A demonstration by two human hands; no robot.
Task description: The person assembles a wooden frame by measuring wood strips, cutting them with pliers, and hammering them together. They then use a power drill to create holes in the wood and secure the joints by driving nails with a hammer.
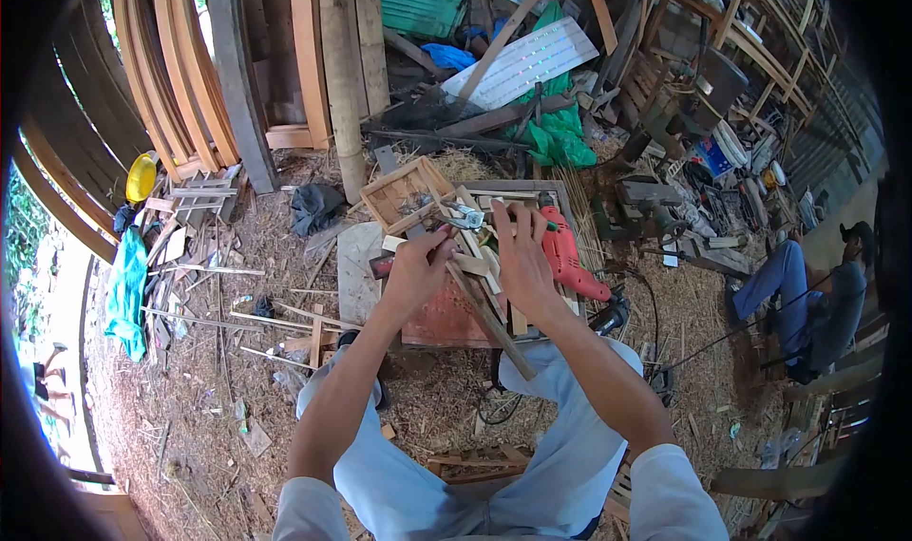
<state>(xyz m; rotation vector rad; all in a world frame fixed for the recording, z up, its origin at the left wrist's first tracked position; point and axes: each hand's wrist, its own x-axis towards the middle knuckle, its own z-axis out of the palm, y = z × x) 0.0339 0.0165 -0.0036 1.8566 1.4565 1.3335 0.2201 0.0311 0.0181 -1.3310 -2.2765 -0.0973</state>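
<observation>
At the low work table [432, 324], my left hand [418, 267] is closed, thumb and fingers together beside a shiny silvery object [465, 218]. What it pinches is too small to make out. My right hand [522, 264] has its fingers stretched forward over the wood pieces, close to the silvery object's right side. Under and between my hands lie several wood strips [470, 265], one long strip [499, 327] reaching back toward my lap. Just right of my right hand rests a red power drill [572, 259]. Beyond my left hand, a shallow wooden box [399, 197] holds small metal bits.
Wood shavings and scraps cover the ground [218, 398]. A black bag [315, 208] lies left of the table. At right, a person [826, 303] sits near a bench vise [646, 208] and piled clutter. A bamboo post [340, 85] stands ahead; a black cable [655, 318] runs at right.
</observation>
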